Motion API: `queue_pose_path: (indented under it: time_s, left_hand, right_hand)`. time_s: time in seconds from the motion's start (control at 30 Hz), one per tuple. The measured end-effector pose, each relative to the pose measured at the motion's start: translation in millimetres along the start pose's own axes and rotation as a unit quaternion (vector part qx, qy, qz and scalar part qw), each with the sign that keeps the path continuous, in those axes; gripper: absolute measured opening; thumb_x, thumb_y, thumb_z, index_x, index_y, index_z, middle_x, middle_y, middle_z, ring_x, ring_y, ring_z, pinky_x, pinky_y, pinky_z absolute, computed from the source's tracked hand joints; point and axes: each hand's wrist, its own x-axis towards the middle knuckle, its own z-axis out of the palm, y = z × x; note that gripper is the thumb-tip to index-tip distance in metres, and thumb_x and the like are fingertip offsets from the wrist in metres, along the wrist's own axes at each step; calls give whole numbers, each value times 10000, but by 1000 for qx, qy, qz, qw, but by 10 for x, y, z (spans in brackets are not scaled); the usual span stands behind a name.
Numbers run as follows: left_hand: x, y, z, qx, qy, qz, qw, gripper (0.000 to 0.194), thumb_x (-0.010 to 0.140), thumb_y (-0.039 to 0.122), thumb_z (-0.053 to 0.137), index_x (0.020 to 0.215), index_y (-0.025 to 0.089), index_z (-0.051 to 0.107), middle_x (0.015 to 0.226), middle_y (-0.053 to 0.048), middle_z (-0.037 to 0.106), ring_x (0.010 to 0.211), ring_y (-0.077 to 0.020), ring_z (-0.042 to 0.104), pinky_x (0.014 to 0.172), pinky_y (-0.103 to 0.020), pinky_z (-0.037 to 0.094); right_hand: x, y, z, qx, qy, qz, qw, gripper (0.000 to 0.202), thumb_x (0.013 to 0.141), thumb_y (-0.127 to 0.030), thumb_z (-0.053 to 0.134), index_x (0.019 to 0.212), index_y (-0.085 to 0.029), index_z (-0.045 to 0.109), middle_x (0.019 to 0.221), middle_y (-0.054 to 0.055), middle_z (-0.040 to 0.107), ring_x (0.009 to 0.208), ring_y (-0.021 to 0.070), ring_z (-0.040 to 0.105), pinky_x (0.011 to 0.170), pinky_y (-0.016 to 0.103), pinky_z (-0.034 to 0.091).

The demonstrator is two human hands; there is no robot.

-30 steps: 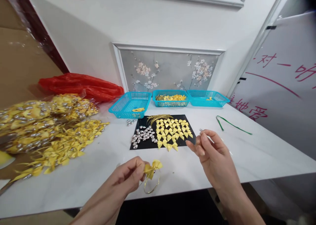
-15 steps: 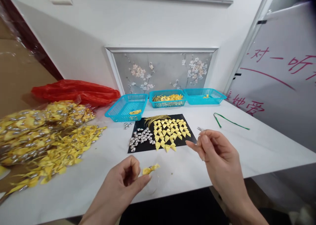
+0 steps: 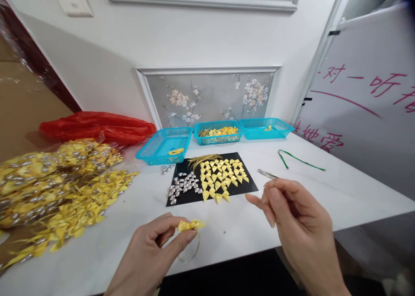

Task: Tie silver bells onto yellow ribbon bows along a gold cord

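Observation:
My left hand (image 3: 155, 244) pinches a small yellow ribbon bow (image 3: 191, 225) between thumb and forefinger above the table's front. A thin gold cord (image 3: 196, 249) hangs from the bow in a loop. To the right, my right hand (image 3: 292, 218) is closed around a slim silver tool with two pointed prongs (image 3: 267, 174); its handle is hidden in the fingers. Beyond the hands lies a black mat (image 3: 188, 201). On it are rows of yellow bows (image 3: 223, 175), silver beads (image 3: 184, 183) and a bundle of gold cords (image 3: 204, 159).
Blue baskets (image 3: 152, 151) line the back, some holding yellow pieces. Yellow strands with silver beads (image 3: 71, 209) are heaped at the left beside a red plastic bag (image 3: 97, 129). A green cord (image 3: 301, 161) lies at the right on the white table (image 3: 356, 188).
The gold cord's loop below the bow shows more plainly, and the bow has turned slightly. My right hand has shifted a little right and down, with more of the silver tool showing.

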Motion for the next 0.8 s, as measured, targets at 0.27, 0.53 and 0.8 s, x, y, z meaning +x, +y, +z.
queue_pose_path:
  time_s: [0.27, 0.53, 0.8]
  left_hand:
    - [37, -95, -36, -153, -40, -38, 987, 312, 674, 530, 832, 663, 222, 785, 621, 26, 503, 626, -157, 383, 581, -272, 336]
    - [178, -189, -42, -74, -51, 41, 995, 321, 818, 488, 736, 641, 224, 692, 605, 33, 502, 606, -157, 433, 572, -260, 367]
    - [207, -129, -64, -54, -26, 108, 992, 161, 803, 377, 733, 678, 287, 779, 1050, -53, 639, 1065, -256, 604, 887, -309, 476]
  right_hand:
    - [-109, 28, -44, 36, -15, 26, 999, 121, 988, -312, 640, 947, -226, 714, 736, -41, 598, 498, 41, 440, 929, 451, 645]
    - [-100, -92, -274, 65, 21, 46, 997, 79, 934, -306, 718, 896, -239, 738, 721, -22, 620, 579, 83, 579, 761, 388, 696]
    - [-93, -129, -519, 24, 119, 43, 992, 145, 797, -348, 847, 854, -262, 744, 732, -4, 642, 588, 135, 630, 687, 440, 703]
